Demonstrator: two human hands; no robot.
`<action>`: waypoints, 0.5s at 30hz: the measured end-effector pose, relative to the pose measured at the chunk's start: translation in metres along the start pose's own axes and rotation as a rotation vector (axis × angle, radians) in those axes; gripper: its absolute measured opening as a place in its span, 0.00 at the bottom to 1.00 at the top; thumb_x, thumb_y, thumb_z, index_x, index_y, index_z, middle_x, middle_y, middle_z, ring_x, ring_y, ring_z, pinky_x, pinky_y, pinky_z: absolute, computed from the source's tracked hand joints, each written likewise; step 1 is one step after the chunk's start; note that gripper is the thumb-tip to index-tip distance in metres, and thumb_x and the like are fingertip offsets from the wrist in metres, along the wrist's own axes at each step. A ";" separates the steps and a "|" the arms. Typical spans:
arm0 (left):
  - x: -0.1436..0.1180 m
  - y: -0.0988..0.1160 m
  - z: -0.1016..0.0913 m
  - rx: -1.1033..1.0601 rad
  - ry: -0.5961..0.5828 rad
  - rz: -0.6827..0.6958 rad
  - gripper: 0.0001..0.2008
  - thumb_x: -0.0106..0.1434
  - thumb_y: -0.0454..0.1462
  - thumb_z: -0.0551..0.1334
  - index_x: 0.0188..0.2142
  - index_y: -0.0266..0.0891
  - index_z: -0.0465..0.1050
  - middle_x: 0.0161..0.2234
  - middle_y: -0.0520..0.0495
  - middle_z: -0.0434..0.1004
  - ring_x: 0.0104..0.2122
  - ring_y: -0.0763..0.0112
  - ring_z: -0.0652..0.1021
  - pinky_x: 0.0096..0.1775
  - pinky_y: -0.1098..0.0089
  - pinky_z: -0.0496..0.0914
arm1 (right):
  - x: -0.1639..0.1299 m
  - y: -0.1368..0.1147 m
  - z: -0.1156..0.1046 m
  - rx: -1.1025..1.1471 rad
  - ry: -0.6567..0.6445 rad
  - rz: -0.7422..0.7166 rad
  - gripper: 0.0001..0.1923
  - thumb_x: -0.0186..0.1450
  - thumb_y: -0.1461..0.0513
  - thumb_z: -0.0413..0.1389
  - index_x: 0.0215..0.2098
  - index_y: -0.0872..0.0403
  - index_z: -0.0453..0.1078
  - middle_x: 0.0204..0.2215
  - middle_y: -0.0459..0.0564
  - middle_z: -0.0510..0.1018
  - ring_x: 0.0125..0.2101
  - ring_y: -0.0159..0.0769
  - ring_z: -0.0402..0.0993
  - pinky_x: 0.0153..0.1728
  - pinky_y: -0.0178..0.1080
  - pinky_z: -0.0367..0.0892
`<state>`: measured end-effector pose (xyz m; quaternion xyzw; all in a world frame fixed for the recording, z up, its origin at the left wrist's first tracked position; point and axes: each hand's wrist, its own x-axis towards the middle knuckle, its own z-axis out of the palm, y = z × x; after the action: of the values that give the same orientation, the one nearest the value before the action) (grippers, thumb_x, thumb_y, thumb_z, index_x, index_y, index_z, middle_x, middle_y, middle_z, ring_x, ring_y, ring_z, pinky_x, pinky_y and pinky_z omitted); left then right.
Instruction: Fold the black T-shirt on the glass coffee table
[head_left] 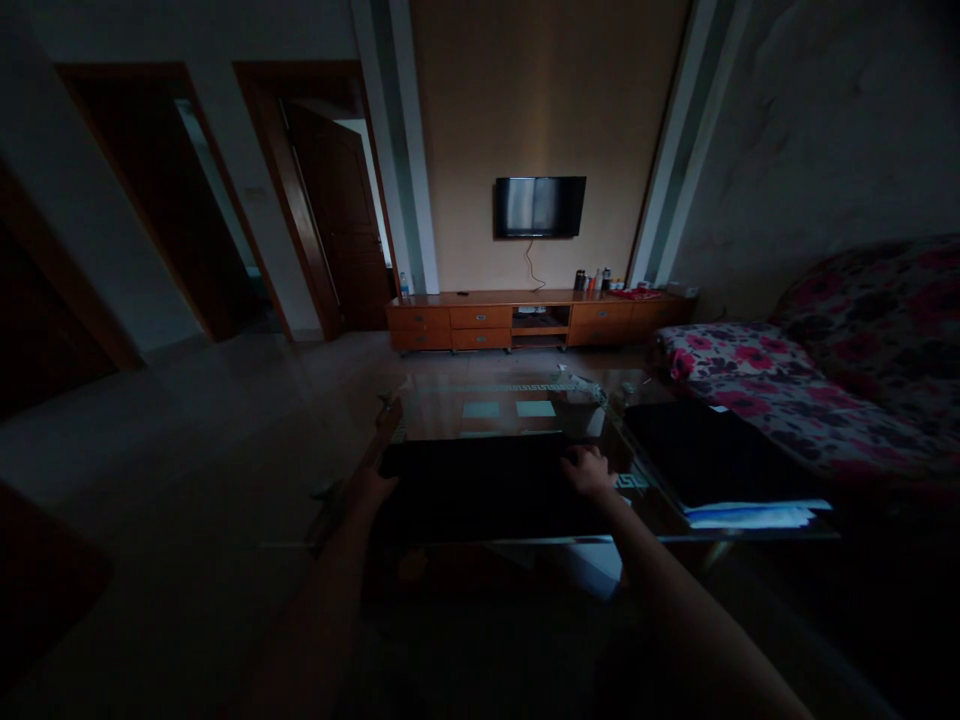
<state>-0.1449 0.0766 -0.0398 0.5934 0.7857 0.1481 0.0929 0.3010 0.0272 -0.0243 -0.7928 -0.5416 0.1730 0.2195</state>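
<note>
A dark folded cloth (480,485), too dark to make out as a garment, lies flat on a glass-topped table (480,541) in front of me. At its left edge is my left hand (373,487), thumb over the cloth and the other fingers mostly lost in shadow. My right hand (590,470) is closed on the far right corner, its fingers curled over the fabric. To the right sits a stack of folded dark cloth (712,455), with white and blue layers (754,514) showing along its near side.
A sofa with a flowered cover (757,355) stands at the right. Against the far wall is a low wooden cabinet (480,318) with bottles (598,280) on top, below a wall television (540,207). An ajar door (341,210) is at the back left. The room is dim.
</note>
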 end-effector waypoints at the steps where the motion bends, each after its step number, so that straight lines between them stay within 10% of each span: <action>1: 0.002 -0.002 -0.002 -0.018 -0.020 -0.016 0.26 0.58 0.46 0.65 0.54 0.38 0.75 0.45 0.35 0.83 0.46 0.48 0.82 0.43 0.61 0.74 | 0.001 -0.004 0.001 0.035 -0.011 -0.011 0.23 0.67 0.54 0.54 0.57 0.52 0.74 0.64 0.62 0.66 0.63 0.63 0.62 0.58 0.69 0.57; 10: 0.006 -0.005 -0.012 -0.247 -0.243 0.092 0.15 0.61 0.42 0.62 0.45 0.38 0.79 0.39 0.46 0.85 0.40 0.60 0.84 0.38 0.70 0.75 | 0.004 -0.035 0.015 0.542 -0.252 -0.255 0.18 0.66 0.55 0.55 0.50 0.53 0.75 0.41 0.50 0.83 0.41 0.39 0.80 0.42 0.39 0.74; 15: -0.004 0.039 -0.042 -0.355 -0.248 0.246 0.16 0.62 0.40 0.61 0.47 0.36 0.78 0.44 0.44 0.84 0.43 0.59 0.83 0.43 0.67 0.76 | -0.007 -0.054 0.002 1.013 -0.457 -0.101 0.18 0.65 0.54 0.57 0.51 0.53 0.72 0.52 0.55 0.80 0.42 0.38 0.81 0.38 0.36 0.74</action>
<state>-0.1223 0.0775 0.0127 0.6725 0.6519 0.2200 0.2727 0.2546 0.0379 0.0031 -0.5036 -0.4619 0.5686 0.4580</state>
